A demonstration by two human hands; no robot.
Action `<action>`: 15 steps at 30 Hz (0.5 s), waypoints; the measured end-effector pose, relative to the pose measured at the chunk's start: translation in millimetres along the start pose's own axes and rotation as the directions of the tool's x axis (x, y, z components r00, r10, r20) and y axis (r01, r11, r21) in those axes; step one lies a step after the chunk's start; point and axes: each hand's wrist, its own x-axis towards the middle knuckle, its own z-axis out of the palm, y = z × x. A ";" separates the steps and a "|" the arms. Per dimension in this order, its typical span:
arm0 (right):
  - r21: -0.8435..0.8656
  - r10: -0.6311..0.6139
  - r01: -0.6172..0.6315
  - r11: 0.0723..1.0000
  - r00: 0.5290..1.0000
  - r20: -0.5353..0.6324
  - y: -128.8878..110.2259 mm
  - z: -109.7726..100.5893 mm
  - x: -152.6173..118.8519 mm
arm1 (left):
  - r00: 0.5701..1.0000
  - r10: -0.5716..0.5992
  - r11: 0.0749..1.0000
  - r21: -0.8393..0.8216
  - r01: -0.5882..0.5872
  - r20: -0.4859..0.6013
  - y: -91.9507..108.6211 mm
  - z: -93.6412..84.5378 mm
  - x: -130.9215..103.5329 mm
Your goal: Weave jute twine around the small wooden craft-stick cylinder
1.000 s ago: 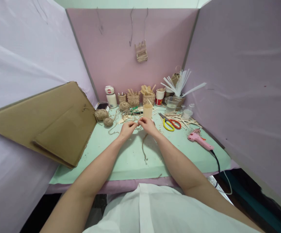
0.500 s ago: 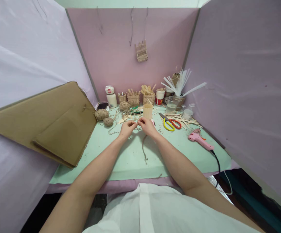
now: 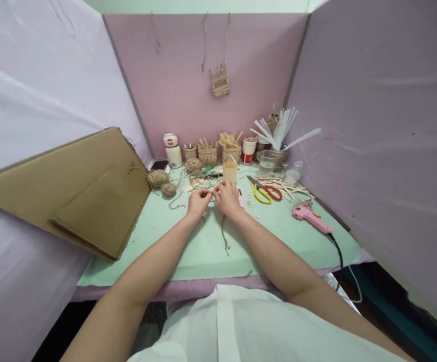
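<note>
Over the middle of the table, my left hand (image 3: 199, 201) and my right hand (image 3: 226, 197) nearly meet, thumbs and forefingers pinched on a thin piece of jute twine (image 3: 213, 199). The fingers hide much of it. Below the right hand, a brown strand with a knotted end (image 3: 225, 236) trails towards me on the cloth; whether it joins the held piece I cannot tell. Just behind the right hand stands a small holder of pale wooden sticks (image 3: 230, 172). A pink object (image 3: 240, 198) shows partly beside that hand.
Scissors (image 3: 264, 192) and a pink glue gun (image 3: 312, 218) lie to the right, near scattered wooden strips (image 3: 289, 188). Twine balls (image 3: 158, 178) sit left, by leaning cardboard (image 3: 90, 196). Stick-filled baskets (image 3: 207, 155), a white bottle (image 3: 172, 153) and a plastic cup (image 3: 267, 163) line the back.
My right hand has shifted slightly, its fingers curling lower towards me, and more of the pink object shows beside it. The left hand stays nearly in place, still pinching.
</note>
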 end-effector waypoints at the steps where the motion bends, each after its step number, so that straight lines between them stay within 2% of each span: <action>1: -0.011 0.013 -0.013 1.000 1.000 0.004 -0.3 0.5 -0.3 | 1.000 0.007 1.000 0.009 -0.007 -0.002 -0.3 0.5 -0.4; 4: -0.013 0.050 -0.050 0.999 0.998 0.030 -0.9 1.5 -0.3 | 1.000 0.007 1.000 -0.010 -0.007 0.004 -3.3 3.7 -0.3; 9: -0.034 0.102 -0.099 0.995 0.989 0.109 -4.2 -0.2 0.2 | 0.999 -0.053 0.988 -0.143 0.054 0.013 -10.8 10.9 2.4; 15: -0.051 0.106 -0.100 0.994 0.987 0.125 -5.2 -1.9 -0.6 | 0.997 -0.074 0.951 -0.299 0.080 0.030 -11.5 11.3 4.2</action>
